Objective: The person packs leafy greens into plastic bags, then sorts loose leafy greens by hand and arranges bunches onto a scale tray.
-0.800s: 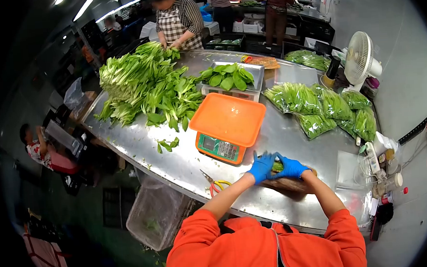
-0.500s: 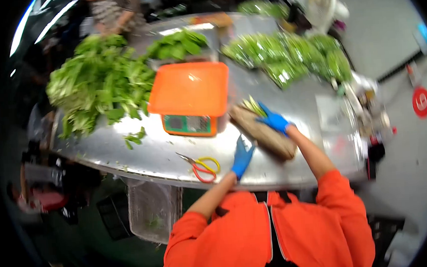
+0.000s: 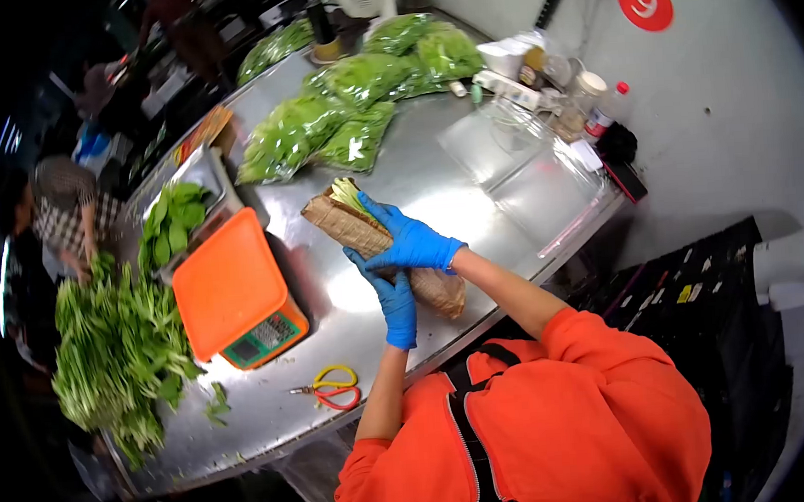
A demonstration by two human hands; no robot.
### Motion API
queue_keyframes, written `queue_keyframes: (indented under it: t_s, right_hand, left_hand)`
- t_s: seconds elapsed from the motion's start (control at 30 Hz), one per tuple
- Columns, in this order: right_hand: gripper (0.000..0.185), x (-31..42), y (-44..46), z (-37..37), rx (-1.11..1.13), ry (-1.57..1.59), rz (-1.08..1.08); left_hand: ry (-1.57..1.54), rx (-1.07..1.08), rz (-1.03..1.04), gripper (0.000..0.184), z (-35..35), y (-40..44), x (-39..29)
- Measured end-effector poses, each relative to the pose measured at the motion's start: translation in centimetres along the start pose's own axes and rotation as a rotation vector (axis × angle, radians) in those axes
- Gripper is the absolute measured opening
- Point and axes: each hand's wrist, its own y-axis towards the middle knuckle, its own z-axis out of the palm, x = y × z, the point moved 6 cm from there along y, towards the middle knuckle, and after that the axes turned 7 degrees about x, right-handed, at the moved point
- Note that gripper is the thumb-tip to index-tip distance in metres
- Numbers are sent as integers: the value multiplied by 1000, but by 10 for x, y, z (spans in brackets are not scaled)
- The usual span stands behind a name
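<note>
A brown-wrapped bundle (image 3: pixel 345 221) lies slantwise over the metal table, with pale green vegetable stalks (image 3: pixel 347 194) poking out of its upper end. My right hand (image 3: pixel 415 241), in a blue glove, lies across the top of the wrapper with its fingers towards the stalks. My left hand (image 3: pixel 391 299), gloved in blue too, grips the near side of the bundle; some of its fingers are hidden against the wrapper. Scissors (image 3: pixel 333 386) with one yellow and one red handle rest to the left of my left hand.
An orange-topped scale (image 3: pixel 231 284) stands left of the bundle. Loose leafy greens (image 3: pixel 118 351) are heaped at the far left. Bagged greens (image 3: pixel 358 129) lie at the back. Clear plastic bags (image 3: pixel 522 175) and a bottle (image 3: pixel 607 110) are on the right. Another person (image 3: pixel 72 207) works across the table.
My left hand has moved from beside the bundle onto it. My right hand stays on the wrapper. My view has turned to the right.
</note>
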Motion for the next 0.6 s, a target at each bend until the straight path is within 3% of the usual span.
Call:
queue_keyframes:
  t_s: [0.17, 0.2, 0.23, 0.33, 0.37, 0.4, 0.47, 0.5, 0.6]
  right_hand:
    - [91, -20, -57, -102, -195, 234, -54]
    - [85, -36, -70, -127, -306, 344, -128]
    - [80, -68, -86, -147, -296, 511, 0]
    - [54, -123, -170, -206, -524, 943, 131]
    - [51, -122, -208, -222, -662, 1004, 272]
    - [50, -141, -233, -229, -753, 1136, 248]
    - [51, -180, -288, -244, -976, 1234, 292]
    - [52, -192, -309, -249, -1041, 1256, 276]
    - [53, -214, -356, -264, -1193, 1165, 312]
  left_hand:
    - [363, 165, 113, 79, 100, 8, -34]
    - [260, 324, 83, 78, 128, 10, -46]
    - [155, 479, 47, 77, 156, 11, -52]
    - [-63, 611, -68, 63, 222, 27, -26]
    - [42, 632, -103, 52, 243, 33, -9]
    - [167, 678, -139, 37, 260, 39, 27]
    - [404, 807, -106, 37, 301, 34, 83]
    - [532, 847, 68, 37, 317, 30, 88]
    - [885, 891, 221, 33, 345, 20, 131]
